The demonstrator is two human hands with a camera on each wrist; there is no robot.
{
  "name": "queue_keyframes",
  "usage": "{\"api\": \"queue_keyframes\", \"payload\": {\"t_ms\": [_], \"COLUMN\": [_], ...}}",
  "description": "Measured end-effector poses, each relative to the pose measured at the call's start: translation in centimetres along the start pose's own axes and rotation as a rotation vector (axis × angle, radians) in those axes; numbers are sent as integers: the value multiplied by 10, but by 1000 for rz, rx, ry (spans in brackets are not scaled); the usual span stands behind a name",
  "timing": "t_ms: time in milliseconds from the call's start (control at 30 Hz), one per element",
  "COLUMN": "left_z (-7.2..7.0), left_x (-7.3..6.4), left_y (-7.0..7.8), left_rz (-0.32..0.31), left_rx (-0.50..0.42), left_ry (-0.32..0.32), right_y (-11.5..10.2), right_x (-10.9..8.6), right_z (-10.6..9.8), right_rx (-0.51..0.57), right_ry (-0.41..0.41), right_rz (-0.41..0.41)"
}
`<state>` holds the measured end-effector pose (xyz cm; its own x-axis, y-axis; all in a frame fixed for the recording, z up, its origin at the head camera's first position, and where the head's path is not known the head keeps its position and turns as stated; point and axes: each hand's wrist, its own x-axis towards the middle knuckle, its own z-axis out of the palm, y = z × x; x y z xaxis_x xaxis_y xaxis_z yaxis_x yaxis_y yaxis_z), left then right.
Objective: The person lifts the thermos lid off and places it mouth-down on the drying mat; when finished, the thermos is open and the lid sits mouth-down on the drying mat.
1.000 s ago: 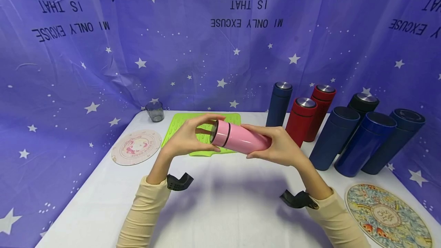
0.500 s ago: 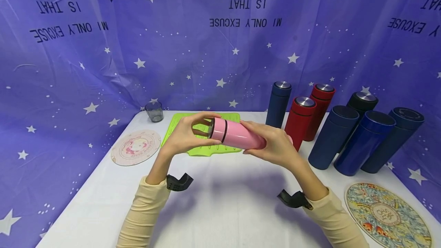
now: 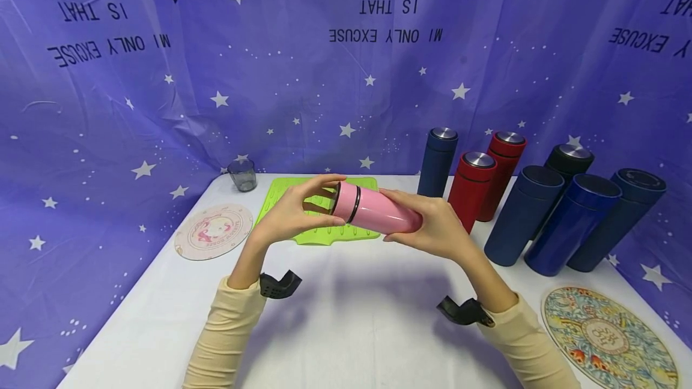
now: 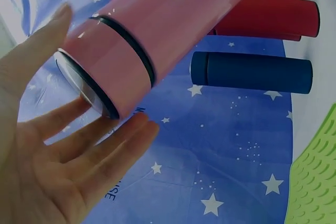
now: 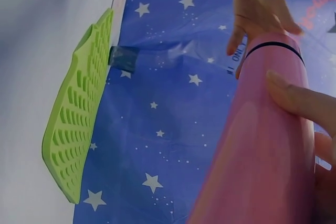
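Note:
A pink thermos (image 3: 384, 211) hangs tilted above the table, its lid (image 3: 345, 202) towards the left. My right hand (image 3: 432, 224) grips the lower body, thumb on the near side. My left hand (image 3: 286, 212) is spread around the lid end, thumb on one side and the fingers on the other. In the left wrist view, the fingers (image 4: 123, 150) look fairly straight and loose beside the lid's silver top; whether they touch it is hard to tell. A black ring marks the joint between lid and body, with the lid on.
Several upright thermoses stand at the right, among them a red thermos (image 3: 469, 191) and a glossy blue thermos (image 3: 570, 227). Behind my hands lies a green drying mat (image 3: 281, 188). A grey glass (image 3: 243, 176) and a pink round mat (image 3: 213, 232) are left; a patterned round mat (image 3: 608, 335) is front right.
The thermos and my right hand shifted slightly left, then back right. My right hand now sits differently around the body, and my left thumb has come up alongside the lid.

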<state>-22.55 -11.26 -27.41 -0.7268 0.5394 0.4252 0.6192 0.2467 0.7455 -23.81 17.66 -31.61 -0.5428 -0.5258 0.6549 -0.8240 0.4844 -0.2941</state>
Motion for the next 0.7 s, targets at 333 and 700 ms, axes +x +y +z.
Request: {"api": "queue_keyframes", "payload": {"t_ms": [333, 700], "left_z": [0, 2], "left_x": [3, 2], "left_y": [-6, -5], "left_rz": [255, 81], "left_rx": [-49, -47], "left_ry": [-66, 14], "right_y": [2, -2], "right_x": [-2, -2], "right_z": [-6, 4], "right_rx": [184, -104], "right_ry": [-111, -11], "right_rz": [110, 14]}}
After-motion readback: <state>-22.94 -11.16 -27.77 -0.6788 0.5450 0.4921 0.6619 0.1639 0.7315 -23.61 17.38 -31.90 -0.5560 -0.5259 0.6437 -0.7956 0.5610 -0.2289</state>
